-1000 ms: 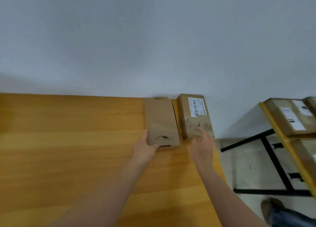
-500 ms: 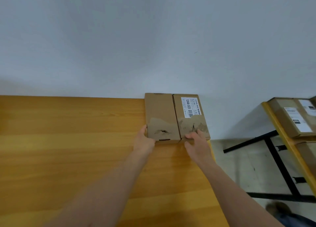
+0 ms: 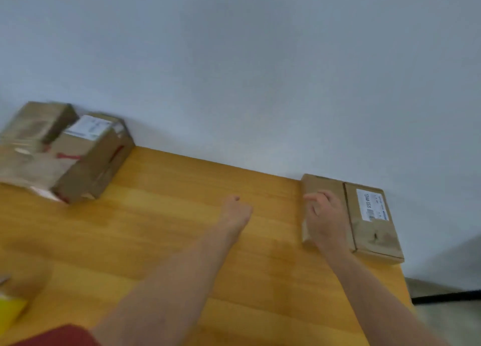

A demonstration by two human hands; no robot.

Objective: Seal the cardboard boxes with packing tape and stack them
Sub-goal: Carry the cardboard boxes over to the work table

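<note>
Two flat cardboard boxes lie side by side at the table's far right corner, against the wall: a plain box [image 3: 322, 186] and a labelled box [image 3: 374, 231] with a white sticker. My right hand [image 3: 325, 220] hovers over the plain box, fingers loosely curled, gripping nothing that I can see. My left hand [image 3: 235, 212] is over bare tabletop to the left of the boxes, fingers curled in, holding nothing. At the far left stands a blurred stack of larger cardboard boxes [image 3: 65, 153] with tape and red marks.
The wooden table [image 3: 182, 241] runs along a pale wall. A yellow object [image 3: 10, 311] sits at the left edge, blurred. A dark red patch [image 3: 59, 336] shows at the bottom. A black bar [image 3: 447, 296] and floor lie beyond the table's right end.
The view has swung left, bringing the box stack into sight. Both hands have come off the two flat boxes' near ends; the left hand has moved left over the table.
</note>
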